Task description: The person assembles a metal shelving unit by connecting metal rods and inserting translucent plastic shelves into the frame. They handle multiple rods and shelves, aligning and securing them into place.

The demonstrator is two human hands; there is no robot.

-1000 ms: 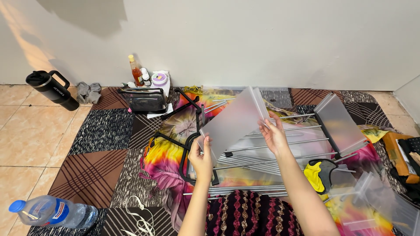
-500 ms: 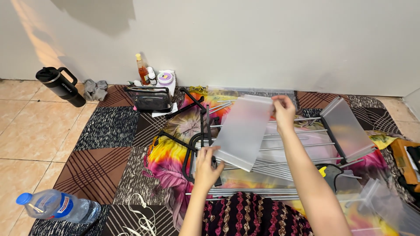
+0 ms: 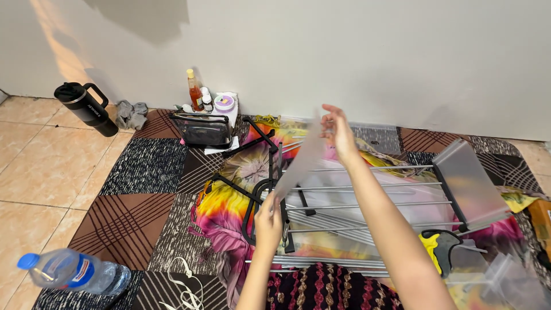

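Translucent panel (image 3: 301, 158) — a frosted plastic sheet, tilted nearly edge-on to you — hangs above the black-framed rack (image 3: 367, 201) of metal rods lying on the colourful cloth. It is not yet seated on the frame; one like panel (image 3: 473, 183) already stands at the rack's right end, and further clear pieces (image 3: 511, 281) wait at lower right. Your right hand (image 3: 338, 132) pinches the sheet's upper edge, your left hand (image 3: 268, 221) grips its lower corner — both closed on it.
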